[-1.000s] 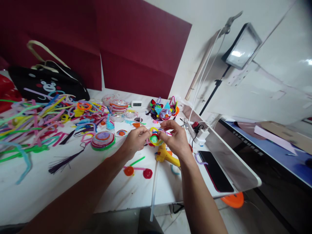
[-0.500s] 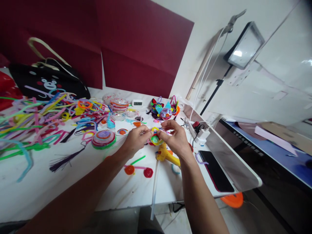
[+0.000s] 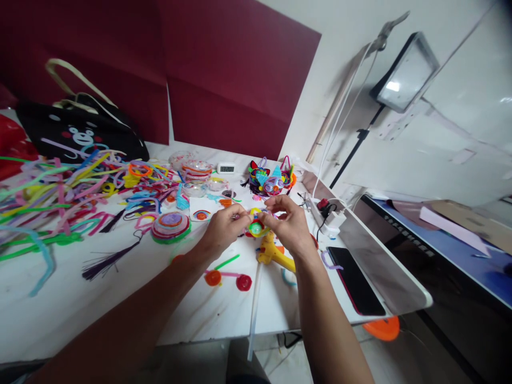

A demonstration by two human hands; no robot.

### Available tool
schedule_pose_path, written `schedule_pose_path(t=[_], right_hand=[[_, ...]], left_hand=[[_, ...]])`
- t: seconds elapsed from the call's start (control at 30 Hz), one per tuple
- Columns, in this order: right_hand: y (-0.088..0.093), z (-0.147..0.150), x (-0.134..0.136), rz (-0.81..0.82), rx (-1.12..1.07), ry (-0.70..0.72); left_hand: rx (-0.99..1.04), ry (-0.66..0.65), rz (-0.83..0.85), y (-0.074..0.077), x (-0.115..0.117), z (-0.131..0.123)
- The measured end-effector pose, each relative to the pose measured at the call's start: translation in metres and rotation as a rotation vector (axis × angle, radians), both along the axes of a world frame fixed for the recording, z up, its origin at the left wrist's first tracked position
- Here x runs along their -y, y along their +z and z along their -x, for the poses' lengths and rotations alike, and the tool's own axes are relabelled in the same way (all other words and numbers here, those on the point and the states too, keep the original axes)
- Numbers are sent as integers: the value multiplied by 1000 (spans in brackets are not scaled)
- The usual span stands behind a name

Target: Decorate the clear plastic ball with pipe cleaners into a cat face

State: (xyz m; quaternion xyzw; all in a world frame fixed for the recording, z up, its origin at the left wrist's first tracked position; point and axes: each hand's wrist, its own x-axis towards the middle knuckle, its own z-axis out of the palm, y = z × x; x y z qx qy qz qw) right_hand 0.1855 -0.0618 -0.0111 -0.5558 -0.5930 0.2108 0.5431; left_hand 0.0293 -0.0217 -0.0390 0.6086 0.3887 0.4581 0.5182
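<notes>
Between my two hands is a small round craft piece point(image 3: 255, 228), yellow-rimmed with green inside, which looks made of pipe cleaners. My left hand point(image 3: 227, 226) pinches its left side with thumb and forefinger. On its right side, my right hand point(image 3: 286, 221) presses with thumb and fingers closed on it. Fingers cover part of the piece. Just below lies a yellow hot glue gun point(image 3: 275, 255), a long translucent glue stick point(image 3: 255, 309) running from it past the table's front edge. Left of that are an orange coil point(image 3: 213, 278), a red coil point(image 3: 244, 282) and a green pipe cleaner point(image 3: 227, 261).
A heap of loose pipe cleaners point(image 3: 60, 197) spreads over the left, before a black bag point(image 3: 80, 130). A coiled dome point(image 3: 171, 228) sits nearer. Colourful finished-looking pieces point(image 3: 270, 178) stand at the back. To the right are a power strip point(image 3: 328, 218) and a phone point(image 3: 356, 280).
The whole view has shifted very slightly. Both hands keep their hold on the round piece, with hardly any finger movement visible.
</notes>
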Motion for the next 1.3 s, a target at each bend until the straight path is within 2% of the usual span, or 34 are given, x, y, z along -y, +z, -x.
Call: schedule_pose_path(t=[0.17, 0.43, 0.57, 0.77, 0.93, 1.3], right_hand=[[3, -1, -1, 32, -98, 56], [2, -7, -4, 68, -274, 143], [1, -12, -3, 28, -313, 109], [-3, -14, 9, -28, -240, -26], [-16, -14, 23, -11, -95, -94], [-43, -14, 60, -32, 28, -92]], left_hand=[[13, -40, -17, 2, 1, -1], [129, -154, 161, 6, 3, -1], [212, -180, 228, 1, -1, -1], [278, -135, 273, 0, -4, -3], [305, -90, 276, -2, -8, -3], [335, -50, 262, -9, -15, 0]])
